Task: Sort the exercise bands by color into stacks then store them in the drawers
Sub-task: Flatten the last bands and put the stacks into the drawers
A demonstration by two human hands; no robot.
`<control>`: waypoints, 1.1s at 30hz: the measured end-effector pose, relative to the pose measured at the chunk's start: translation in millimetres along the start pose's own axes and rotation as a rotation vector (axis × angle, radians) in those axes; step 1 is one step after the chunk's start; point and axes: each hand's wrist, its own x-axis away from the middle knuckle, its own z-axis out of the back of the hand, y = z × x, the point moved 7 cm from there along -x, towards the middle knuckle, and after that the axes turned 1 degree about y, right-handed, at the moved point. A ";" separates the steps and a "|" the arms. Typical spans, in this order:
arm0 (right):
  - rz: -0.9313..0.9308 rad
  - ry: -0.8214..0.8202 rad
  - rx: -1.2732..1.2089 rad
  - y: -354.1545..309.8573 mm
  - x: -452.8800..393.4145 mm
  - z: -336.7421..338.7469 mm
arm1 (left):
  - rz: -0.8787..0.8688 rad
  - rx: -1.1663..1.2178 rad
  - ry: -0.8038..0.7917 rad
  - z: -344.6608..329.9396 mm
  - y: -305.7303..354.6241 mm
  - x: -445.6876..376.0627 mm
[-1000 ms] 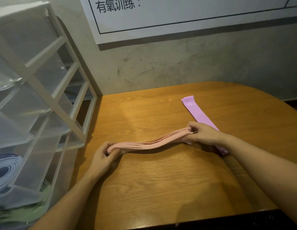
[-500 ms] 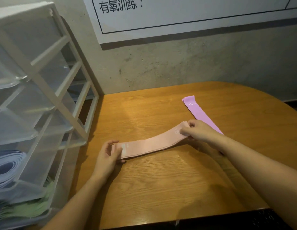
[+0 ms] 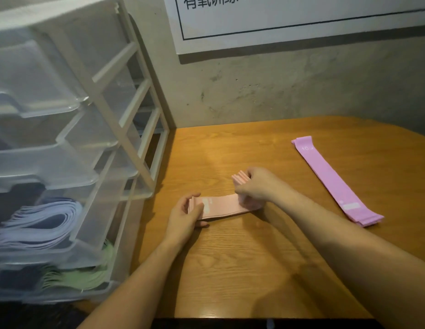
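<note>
A stack of pale pink bands [image 3: 222,206] lies on the wooden table [image 3: 254,269] near its left side. My left hand [image 3: 185,216] holds the stack's left end, thumb on top. My right hand [image 3: 256,184] grips the right end and has it bent up and over toward the left. A stack of purple bands [image 3: 335,184] lies flat and diagonal on the right of the table, untouched. The white drawer unit [image 3: 126,129] stands at the left; light blue bands [image 3: 40,219] lie in one clear drawer and green bands [image 3: 88,276] in the drawer below.
The concrete wall with a white poster [image 3: 301,17] runs behind the table. The upper clear drawers [image 3: 45,100] of the unit stick out toward me. A dark edge borders the table's near side.
The pink stack, first lifted between both hands, was laid flat. My right hand has since folded its right end leftward, uncovering the purple stack. The view has shifted left.
</note>
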 end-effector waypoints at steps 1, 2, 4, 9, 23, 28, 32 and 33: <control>0.000 -0.008 0.057 -8.2 -2.4 -12.5 | 0.006 0.008 -0.002 0.8 -0.8 -0.8; -0.005 -0.025 0.089 -14.6 -3.4 -24.7 | 0.011 0.023 -0.004 0.7 -1.0 -0.6; 0.004 -0.059 0.093 -28.9 -4.2 -48.1 | 0.020 0.061 -0.002 2.9 -1.2 -1.4; 0.053 -0.026 0.079 -48.3 -0.4 -69.5 | -0.005 0.086 0.010 3.6 -1.5 -1.4; 0.278 0.012 0.102 -47.8 19.6 -71.3 | -0.030 0.128 -0.039 3.8 4.6 0.2; 0.376 -0.034 0.202 -45.4 25.4 -72.6 | -0.059 0.036 -0.054 4.2 2.9 2.2; 0.346 -0.027 -0.054 -32.6 19.4 -60.0 | -0.137 -0.123 -0.045 8.4 2.6 1.2; 0.387 0.029 -0.080 -31.7 18.6 -52.6 | -0.144 -0.122 -0.046 8.6 1.7 1.3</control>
